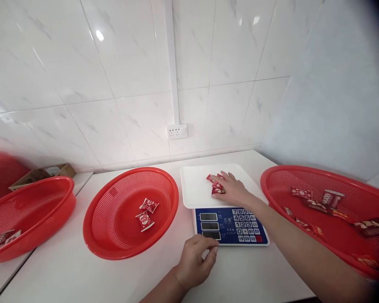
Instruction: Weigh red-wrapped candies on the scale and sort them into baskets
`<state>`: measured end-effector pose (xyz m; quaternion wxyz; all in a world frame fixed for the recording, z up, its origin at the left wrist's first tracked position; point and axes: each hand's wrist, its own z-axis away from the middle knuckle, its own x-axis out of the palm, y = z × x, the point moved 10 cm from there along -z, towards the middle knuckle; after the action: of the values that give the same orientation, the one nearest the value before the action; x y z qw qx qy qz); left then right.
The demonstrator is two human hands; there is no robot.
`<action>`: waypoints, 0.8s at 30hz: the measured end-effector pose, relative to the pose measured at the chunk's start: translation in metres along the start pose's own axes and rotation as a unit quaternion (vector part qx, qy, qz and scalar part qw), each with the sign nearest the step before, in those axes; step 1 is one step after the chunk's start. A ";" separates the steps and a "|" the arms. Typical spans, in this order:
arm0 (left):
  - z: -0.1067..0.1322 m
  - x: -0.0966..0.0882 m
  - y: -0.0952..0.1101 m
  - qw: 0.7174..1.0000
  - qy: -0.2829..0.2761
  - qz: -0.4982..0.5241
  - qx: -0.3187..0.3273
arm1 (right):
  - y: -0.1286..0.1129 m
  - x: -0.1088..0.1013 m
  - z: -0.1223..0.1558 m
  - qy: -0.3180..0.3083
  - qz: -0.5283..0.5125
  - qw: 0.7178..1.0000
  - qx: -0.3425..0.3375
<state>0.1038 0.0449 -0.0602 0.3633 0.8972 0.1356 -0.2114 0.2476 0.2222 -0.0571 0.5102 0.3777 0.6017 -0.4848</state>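
On the white weighing tray (194, 185) of a digital scale (230, 227), my right hand (233, 189) lies over several small red snack packets (217, 185). They show between its thumb and fingers, and the palm hides part of them. My left hand (197, 259) is at the front edge of the scale, just below its displays. Its fingers are curled in, with the thumb close to the forefinger, and nothing shows in them. The blue keypad panel of the scale faces me, partly under my right forearm.
A red basket (91, 219) with two red-and-white packets (145, 221) stands left of the scale. Another basket (268, 179) with several packets stands right. At far left are a third basket (50, 219) and a cardboard box (66, 170). A wall socket (177, 131) is behind.
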 end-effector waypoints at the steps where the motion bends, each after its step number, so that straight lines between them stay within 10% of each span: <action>1: 0.001 0.003 0.002 1.000 -0.008 0.003 0.003 | -0.002 0.002 -0.003 -0.008 0.004 1.000 -0.001; 15: 0.004 0.009 0.001 1.000 -0.029 0.002 0.001 | -0.029 -0.009 -0.006 0.078 -0.022 0.990 -0.119; 24: 0.003 0.008 0.002 1.000 -0.029 -0.002 -0.002 | -0.010 -0.018 -0.030 0.025 -0.045 0.998 0.028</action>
<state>0.1108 0.0422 -0.0642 0.3682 0.8898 0.1267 -0.2378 0.2345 0.2501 -0.0374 0.4622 0.3765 0.6166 -0.5143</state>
